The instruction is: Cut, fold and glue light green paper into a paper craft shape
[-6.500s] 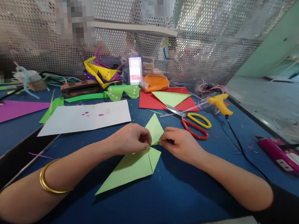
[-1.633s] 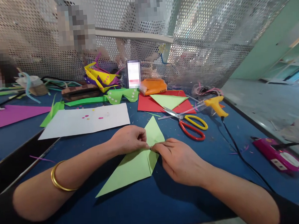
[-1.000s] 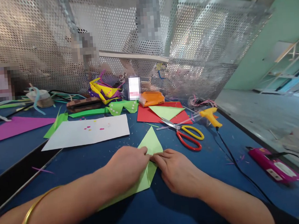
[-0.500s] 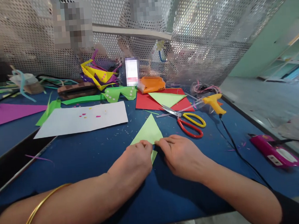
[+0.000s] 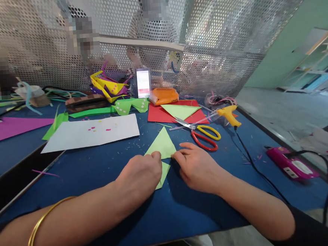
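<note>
A light green sheet of paper [image 5: 163, 143], folded to a point at its far end, lies on the blue table in front of me. My left hand [image 5: 142, 171] is closed on its left side, fingertips pressed together near the fold. On the right corner of the fold, the thumb and forefinger of my right hand [image 5: 196, 167] pinch the edge. A lower flap of the same paper shows between my hands; part of it is hidden under the left one. Just beyond my right hand lie scissors [image 5: 192, 127] with one red and one yellow handle, blades apart.
Behind the scissors, a red sheet [image 5: 155, 116] bears another light green piece [image 5: 181, 110]. A yellow glue gun [image 5: 229, 115] and a magenta power strip [image 5: 292, 162] with cords lie right. White paper [image 5: 97, 131], green paper glasses [image 5: 131, 105] and a lit phone [image 5: 143, 83] are further back.
My left hand has slid slightly left along the fold, uncovering more of the lower flap. The right hand stays at the right corner. The view has shifted a little.
</note>
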Motion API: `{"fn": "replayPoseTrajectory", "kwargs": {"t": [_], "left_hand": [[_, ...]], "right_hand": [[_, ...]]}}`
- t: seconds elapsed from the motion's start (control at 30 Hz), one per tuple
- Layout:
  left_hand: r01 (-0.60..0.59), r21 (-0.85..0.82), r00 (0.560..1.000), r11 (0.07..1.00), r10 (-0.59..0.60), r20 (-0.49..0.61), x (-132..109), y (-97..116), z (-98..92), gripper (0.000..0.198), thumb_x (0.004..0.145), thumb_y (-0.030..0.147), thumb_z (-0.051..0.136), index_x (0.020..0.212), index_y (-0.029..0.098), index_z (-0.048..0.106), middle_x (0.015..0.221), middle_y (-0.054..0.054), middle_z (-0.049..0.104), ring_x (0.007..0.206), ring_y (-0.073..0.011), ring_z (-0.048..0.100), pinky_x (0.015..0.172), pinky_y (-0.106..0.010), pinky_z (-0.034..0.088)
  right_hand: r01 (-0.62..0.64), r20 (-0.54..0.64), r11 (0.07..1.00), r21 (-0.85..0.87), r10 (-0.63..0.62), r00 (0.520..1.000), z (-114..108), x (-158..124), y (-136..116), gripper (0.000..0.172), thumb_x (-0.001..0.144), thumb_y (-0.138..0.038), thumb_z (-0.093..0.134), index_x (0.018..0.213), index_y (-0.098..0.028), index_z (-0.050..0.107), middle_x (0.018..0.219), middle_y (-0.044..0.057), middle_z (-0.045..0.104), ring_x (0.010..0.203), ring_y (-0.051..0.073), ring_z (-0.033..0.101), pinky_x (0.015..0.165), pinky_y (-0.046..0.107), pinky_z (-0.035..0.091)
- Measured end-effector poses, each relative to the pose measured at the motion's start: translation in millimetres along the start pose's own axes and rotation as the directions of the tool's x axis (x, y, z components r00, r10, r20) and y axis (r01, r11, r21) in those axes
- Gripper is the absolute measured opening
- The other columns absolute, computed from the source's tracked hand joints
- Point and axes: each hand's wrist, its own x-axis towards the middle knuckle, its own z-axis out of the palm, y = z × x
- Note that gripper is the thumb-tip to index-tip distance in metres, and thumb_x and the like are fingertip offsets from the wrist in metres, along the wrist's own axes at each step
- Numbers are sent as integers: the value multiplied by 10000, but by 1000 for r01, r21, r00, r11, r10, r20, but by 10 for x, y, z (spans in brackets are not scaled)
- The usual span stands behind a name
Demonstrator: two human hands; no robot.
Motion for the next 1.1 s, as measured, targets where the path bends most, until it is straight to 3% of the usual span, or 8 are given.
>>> {"fn": "replayPoseTrajectory", "kwargs": {"t": [0.13, 0.4, 0.67, 0.83, 1.0, 1.1], "left_hand": [[1, 13, 996, 1000, 0, -84, 0, 26, 22, 476, 791, 15, 473, 1238, 151, 561, 857, -82, 623, 599, -205, 637, 412, -274, 331], [-30, 55, 995, 998, 35, -95, 59, 19, 127, 438, 766, 21, 524, 1185, 128, 593, 879, -73, 591, 594, -205, 628, 394, -281, 317], [-73, 53, 997, 996, 73, 1, 21, -13, 15, 421, 742, -31, 468, 1092, 102, 660, 809, -82, 594, 517, -166, 575, 356, -261, 188], [-84, 19, 996, 996, 83, 9, 14, -36, -1, 416, 691, -66, 469, 995, 100, 699, 795, -81, 596, 544, -165, 586, 369, -269, 216], [-83, 17, 997, 996, 83, -4, 20, -59, 4, 377, 696, -40, 509, 996, 94, 694, 776, -76, 598, 516, -154, 576, 365, -275, 245], [-84, -13, 996, 996, 84, -1, 27, -53, 27, 330, 703, -8, 544, 976, 100, 696, 816, -84, 614, 549, -157, 590, 378, -272, 279]], "right_hand": [[3, -17, 1000, 23, -2, 1000, 7, -5, 22, 226, 716, -86, 467, 893, -87, 609, 665, 77, 625, 642, 197, 580, 980, 397, 408], [-68, -107, 976, 205, 92, 990, 24, 10, 94, 273, 729, -58, 466, 957, -126, 601, 807, 86, 683, 795, 201, 633, 984, 390, 405], [-16, -70, 978, 207, 31, 997, 48, 7, 8, 332, 708, -56, 465, 1012, -108, 589, 933, 125, 697, 834, 230, 638, 954, 408, 425], [29, -60, 985, 172, -19, 998, 45, -1, 44, 307, 732, -73, 462, 1008, -97, 595, 931, 136, 698, 849, 240, 645, 982, 435, 408], [-51, -59, 968, 245, 67, 996, 59, 1, 52, 357, 709, -55, 468, 1039, -109, 593, 914, 100, 699, 866, 207, 650, 1034, 404, 369], [-22, -82, 961, 276, 46, 996, 76, 11, -7, 337, 725, -72, 467, 1038, -112, 585, 970, 121, 688, 942, 217, 635, 1020, 394, 382]]}}
